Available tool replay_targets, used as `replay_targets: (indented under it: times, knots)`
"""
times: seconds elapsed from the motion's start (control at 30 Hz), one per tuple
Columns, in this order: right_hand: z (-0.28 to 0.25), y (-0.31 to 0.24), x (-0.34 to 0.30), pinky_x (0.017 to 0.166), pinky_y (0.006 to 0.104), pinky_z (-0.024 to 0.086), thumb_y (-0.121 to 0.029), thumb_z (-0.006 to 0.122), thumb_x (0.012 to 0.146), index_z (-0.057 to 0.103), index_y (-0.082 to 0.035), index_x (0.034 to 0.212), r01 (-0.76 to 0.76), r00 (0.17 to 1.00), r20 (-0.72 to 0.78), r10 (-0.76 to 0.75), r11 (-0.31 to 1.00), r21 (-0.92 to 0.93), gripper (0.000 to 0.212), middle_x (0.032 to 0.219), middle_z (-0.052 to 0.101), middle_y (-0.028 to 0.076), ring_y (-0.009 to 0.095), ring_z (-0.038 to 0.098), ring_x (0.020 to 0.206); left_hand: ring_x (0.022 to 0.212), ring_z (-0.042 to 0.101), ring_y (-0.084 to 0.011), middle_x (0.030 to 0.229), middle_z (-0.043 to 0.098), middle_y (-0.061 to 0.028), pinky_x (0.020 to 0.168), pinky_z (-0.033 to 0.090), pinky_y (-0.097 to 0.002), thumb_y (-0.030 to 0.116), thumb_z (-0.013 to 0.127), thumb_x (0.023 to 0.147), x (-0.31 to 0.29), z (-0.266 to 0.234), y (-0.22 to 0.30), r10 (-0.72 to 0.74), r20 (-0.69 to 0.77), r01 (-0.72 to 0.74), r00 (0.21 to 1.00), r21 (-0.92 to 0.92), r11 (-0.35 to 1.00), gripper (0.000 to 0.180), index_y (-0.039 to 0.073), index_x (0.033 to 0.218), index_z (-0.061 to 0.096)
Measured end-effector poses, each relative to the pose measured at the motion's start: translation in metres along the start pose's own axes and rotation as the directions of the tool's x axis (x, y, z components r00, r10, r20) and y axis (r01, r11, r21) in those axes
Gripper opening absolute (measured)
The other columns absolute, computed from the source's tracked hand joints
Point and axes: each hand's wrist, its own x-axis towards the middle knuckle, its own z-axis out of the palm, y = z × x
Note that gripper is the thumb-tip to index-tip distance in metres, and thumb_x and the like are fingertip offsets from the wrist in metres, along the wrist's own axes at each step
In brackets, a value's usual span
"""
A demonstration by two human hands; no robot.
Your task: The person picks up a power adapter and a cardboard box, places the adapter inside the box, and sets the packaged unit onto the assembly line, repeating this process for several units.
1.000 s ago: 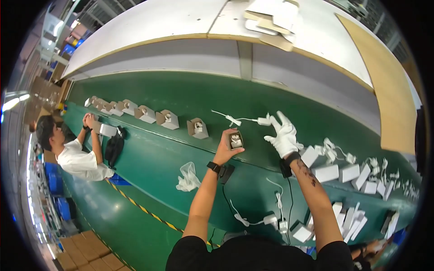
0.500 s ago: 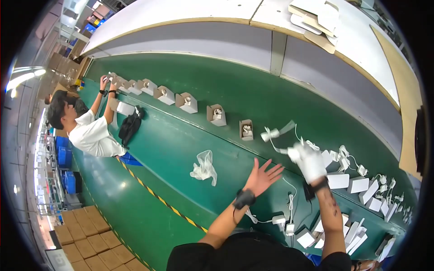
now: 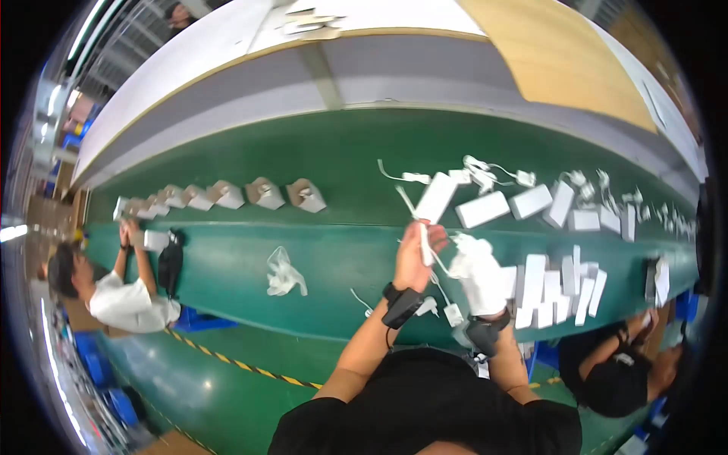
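My bare left hand is closed on a white cable, whose thicker white section lies along the palm and whose thin end points up past the fingers. Just to its right is my right hand in a white glove, its fingers curled and somewhat blurred. A strand of the cable runs between the two hands, and the right fingers appear closed on it. Beyond my left fingertips a white box lies on the green bench. Below the hands, a white adapter with its cord rests near the bench edge.
Open boxes holding white items line up at left, near a co-worker in white. White boxes and corded adapters cover the right side. A clear plastic bag lies left of me. Another person sits at right.
My view has swung to the right. My left hand has gone from spread fingers to gripping the white cable, and my gloved right hand has come nearer to me beside it.
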Motion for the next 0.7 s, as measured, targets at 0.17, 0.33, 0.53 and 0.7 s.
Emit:
replay_targets:
  times: [0.17,0.33,0.53,0.7]
  knots:
    - [0.013,0.011,-0.019,0.079,0.0286,0.046,-0.010,0.061,0.081,0.055,-0.004,0.114,0.066,0.990,-0.087,-0.114,0.899,-0.432,0.034,0.103,0.057,0.005,0.016,0.055,0.093,0.104,0.054,-0.0232,0.109,0.057,-0.0136,0.091,0.043,-0.0362,0.030,0.036,0.098,-0.015,0.026,-0.016,0.074,0.165,-0.119,0.984,0.285,0.951,0.029,0.006,0.111,0.045]
    - [-0.011,0.026,-0.017,0.087,0.0294,0.044,-0.010,0.066,0.077,0.057,-0.001,0.108,0.165,0.975,0.032,-0.220,0.615,-0.771,0.033,0.108,0.057,0.010,0.017,0.056,0.100,0.108,0.052,-0.0239,0.123,0.051,-0.0153,0.095,0.039,-0.0373,0.035,0.028,0.100,-0.021,0.020,-0.048,0.161,0.225,-0.232,0.961,0.333,0.914,0.034,0.007,0.112,0.043]
    - [-0.028,0.031,0.010,0.079,0.0296,0.046,-0.015,0.069,0.074,0.055,-0.002,0.109,0.244,0.938,-0.012,-0.346,0.685,-0.686,0.040,0.103,0.057,0.011,0.018,0.056,0.092,0.106,0.051,-0.0217,0.128,0.047,-0.0191,0.095,0.038,-0.0339,0.040,0.028,0.099,-0.004,0.023,-0.073,0.193,0.129,-0.222,0.973,0.267,0.938,0.040,0.005,0.112,0.043]
    - [-0.041,0.012,0.031,0.076,0.0297,0.045,-0.013,0.069,0.075,0.053,-0.001,0.111,-0.033,0.999,-0.031,0.022,0.893,-0.450,0.041,0.099,0.058,0.010,0.018,0.055,0.087,0.110,0.049,-0.0219,0.131,0.044,-0.0173,0.096,0.037,-0.0345,0.044,0.024,0.099,0.027,0.010,-0.078,0.131,0.203,-0.199,0.970,0.364,0.910,0.047,0.003,0.116,0.041]
